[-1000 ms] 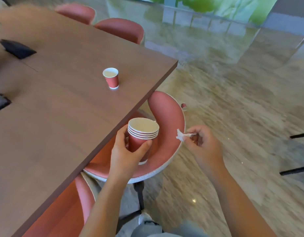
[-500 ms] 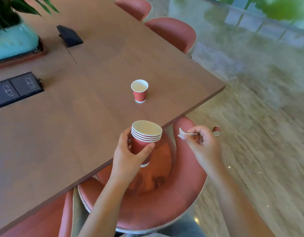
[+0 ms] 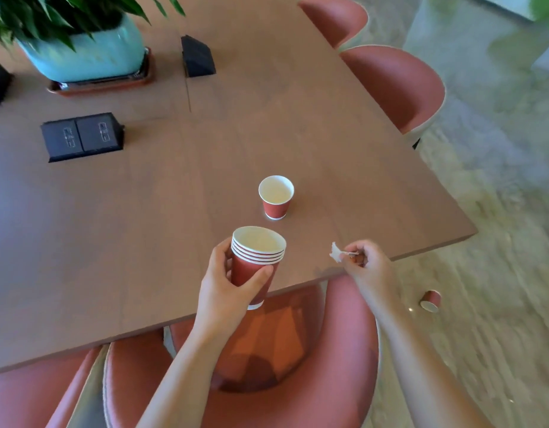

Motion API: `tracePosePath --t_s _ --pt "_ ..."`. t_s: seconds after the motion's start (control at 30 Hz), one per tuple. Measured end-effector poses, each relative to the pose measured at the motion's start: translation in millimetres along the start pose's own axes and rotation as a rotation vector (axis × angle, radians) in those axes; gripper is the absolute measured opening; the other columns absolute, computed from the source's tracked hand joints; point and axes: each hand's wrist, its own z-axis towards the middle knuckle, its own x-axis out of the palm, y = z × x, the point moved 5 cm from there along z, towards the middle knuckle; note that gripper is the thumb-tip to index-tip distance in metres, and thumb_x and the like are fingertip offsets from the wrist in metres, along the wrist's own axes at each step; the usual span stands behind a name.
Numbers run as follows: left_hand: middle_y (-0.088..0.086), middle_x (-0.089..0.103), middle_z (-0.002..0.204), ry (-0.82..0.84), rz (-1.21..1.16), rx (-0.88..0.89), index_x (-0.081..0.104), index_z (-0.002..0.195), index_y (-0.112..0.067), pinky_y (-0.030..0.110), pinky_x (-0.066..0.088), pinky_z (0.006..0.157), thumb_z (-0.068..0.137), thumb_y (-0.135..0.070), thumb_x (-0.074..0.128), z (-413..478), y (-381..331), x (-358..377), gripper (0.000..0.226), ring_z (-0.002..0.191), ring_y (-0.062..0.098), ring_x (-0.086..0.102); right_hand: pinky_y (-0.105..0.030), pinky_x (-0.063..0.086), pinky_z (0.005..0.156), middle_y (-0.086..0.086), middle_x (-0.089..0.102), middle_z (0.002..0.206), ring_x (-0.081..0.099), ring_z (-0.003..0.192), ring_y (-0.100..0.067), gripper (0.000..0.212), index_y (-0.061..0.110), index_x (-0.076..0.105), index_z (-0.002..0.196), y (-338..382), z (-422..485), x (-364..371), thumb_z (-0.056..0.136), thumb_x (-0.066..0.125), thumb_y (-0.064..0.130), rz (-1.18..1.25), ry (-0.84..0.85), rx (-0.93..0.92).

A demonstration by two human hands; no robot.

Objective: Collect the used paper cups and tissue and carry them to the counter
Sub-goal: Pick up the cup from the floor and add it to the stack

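Note:
My left hand (image 3: 227,288) grips a stack of several nested red paper cups (image 3: 254,261) over the near edge of the brown table (image 3: 174,211). A single red paper cup (image 3: 276,197) stands upright on the table just beyond the stack. My right hand (image 3: 367,267) pinches a small crumpled white tissue (image 3: 336,252) to the right of the stack, above the table's edge. Another red cup (image 3: 431,300) lies on its side on the floor to the right.
Red chairs surround the table: one (image 3: 282,366) below my arms, two (image 3: 396,84) at the right side. A potted plant in a turquoise pot (image 3: 82,50) and black socket boxes (image 3: 82,135) sit on the table's far left. Pale stone floor (image 3: 498,242) spreads right.
My view has swung left and closer over the table. Both hands have moved forward over the table's edge, nearer the standing cup, still holding the cup stack and the tissue.

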Motion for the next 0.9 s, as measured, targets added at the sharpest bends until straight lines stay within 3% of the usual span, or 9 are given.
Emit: tracePosePath --t_s 0.1,0.23,0.37,0.4,0.47,0.53,0.63,0.8,0.9 --pt "-0.030 0.060 0.105 -0.030 0.021 -0.023 0.048 0.116 -0.045 0.002 0.044 0.069 0.058 -0.045 0.078 9.8 2.7 2.5 0.066 0.097 -0.012 0.056 -0.013 0.036 0.057 0.009 0.054 0.069 0.048 0.065 -0.010 0.008 0.013 0.059 0.080 -11.1 21.0 9.4 0.079 0.067 0.017 -0.028 0.035 0.045" --pt "-0.041 0.056 0.100 -0.044 0.067 -0.032 0.044 0.107 -0.056 -0.001 0.042 0.068 0.064 -0.036 0.080 21.5 4.8 7.4 0.059 0.095 -0.018 0.053 -0.007 0.036 0.053 0.007 0.050 0.067 0.044 0.060 -0.007 0.011 0.010 0.059 0.080 -21.7 37.0 20.9 0.079 0.067 0.018 0.000 0.053 0.089" --pt "-0.032 0.057 0.106 -0.082 0.080 -0.037 0.046 0.118 -0.043 0.000 0.043 0.069 0.064 -0.039 0.079 26.1 11.3 3.9 0.064 0.099 -0.015 0.053 -0.008 0.037 0.052 0.005 0.051 0.066 0.048 0.054 0.003 0.014 0.008 0.058 0.080 -28.3 45.7 34.3 0.080 0.066 0.019 0.011 0.097 0.107" --pt "-0.030 0.057 0.108 -0.088 0.080 -0.042 0.046 0.120 -0.040 0.001 0.044 0.069 0.064 -0.039 0.079 26.0 13.3 2.8 0.065 0.099 -0.014 0.053 -0.012 0.037 0.054 0.003 0.051 0.066 0.050 0.057 0.001 0.014 0.008 0.058 0.080 -30.4 47.1 38.2 0.081 0.066 0.019 0.005 0.108 0.114" --pt "-0.028 0.057 0.108 -0.094 0.082 -0.050 0.045 0.120 -0.039 0.000 0.043 0.067 0.064 -0.039 0.078 25.6 17.0 0.5 0.065 0.100 -0.015 0.052 -0.023 0.038 0.060 -0.004 0.056 0.070 0.056 0.068 -0.020 0.011 0.008 0.058 0.079 -35.3 48.9 45.2 0.081 0.065 0.016 -0.019 0.120 0.120" --pt "-0.030 0.057 0.106 -0.094 0.084 -0.067 0.045 0.116 -0.045 0.000 0.043 0.067 0.063 -0.039 0.079 25.3 20.1 -2.2 0.063 0.100 -0.015 0.052 -0.024 0.037 0.061 -0.011 0.060 0.077 0.056 0.074 -0.030 0.006 0.009 0.057 0.078 -39.6 49.8 50.7 0.081 0.062 0.010 -0.036 0.122 0.117" --pt "-0.035 0.058 0.103 -0.105 0.080 -0.089 0.045 0.109 -0.051 0.001 0.043 0.067 0.064 -0.035 0.079 24.9 24.7 -7.5 0.059 0.099 -0.015 0.053 -0.029 0.040 0.066 -0.010 0.061 0.081 0.055 0.077 -0.027 0.005 0.010 0.058 0.078 -43.6 49.7 56.9 0.082 0.060 0.007 -0.064 0.114 0.120" --pt "-0.025 0.057 0.111 -0.125 0.068 -0.104 0.045 0.122 -0.037 0.000 0.044 0.068 0.067 -0.031 0.080 22.3 31.9 -15.1 0.066 0.104 -0.005 0.055 -0.024 0.040 0.068 -0.007 0.060 0.082 0.055 0.077 -0.021 0.004 0.010 0.058 0.080 -44.0 48.8 66.5 0.081 0.061 0.008 -0.102 0.107 0.082" --pt "-0.024 0.056 0.112 -0.134 0.063 -0.106 0.044 0.121 -0.038 0.000 0.043 0.068 0.067 -0.030 0.080 21.3 33.6 -17.6 0.065 0.104 -0.004 0.054 -0.025 0.041 0.072 -0.006 0.061 0.086 0.055 0.079 -0.019 0.004 0.009 0.059 0.084 -43.0 49.8 72.1 0.082 0.061 0.007 -0.128 0.135 0.047"
